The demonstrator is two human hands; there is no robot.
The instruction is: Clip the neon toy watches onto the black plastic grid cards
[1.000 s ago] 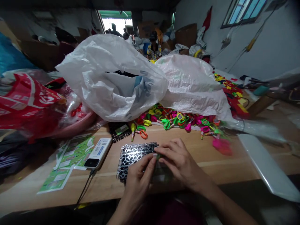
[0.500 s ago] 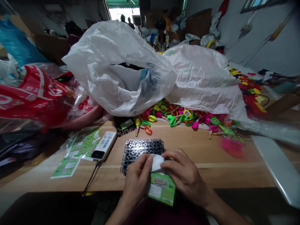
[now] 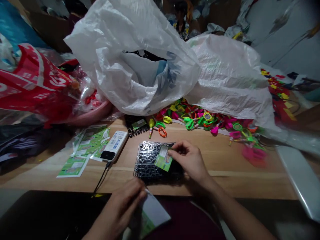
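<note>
My right hand (image 3: 190, 160) pinches a small green printed label (image 3: 163, 158) by its edge, holding it over a black perforated mat (image 3: 150, 163) on the wooden table (image 3: 220, 181). My left hand (image 3: 122, 208) has drawn back past the table's near edge. It grips a white-backed paper with green print (image 3: 152, 213), partly hidden by the fingers. A small piece of the same black mat (image 3: 135, 125), with a green label on it, lies further back.
Green printed sheets (image 3: 91, 141) and a white power bank (image 3: 114, 145) with a black cable lie to the left. Neon plastic toys (image 3: 200, 118) are heaped beyond, under large white plastic bags (image 3: 132, 56). A red bag (image 3: 32, 86) sits far left. A person (image 3: 181, 23) sits behind.
My hands have separated. The label, once joined to the white-backed paper, is now in my right hand above the mat, and my left hand has pulled the paper back toward me.
</note>
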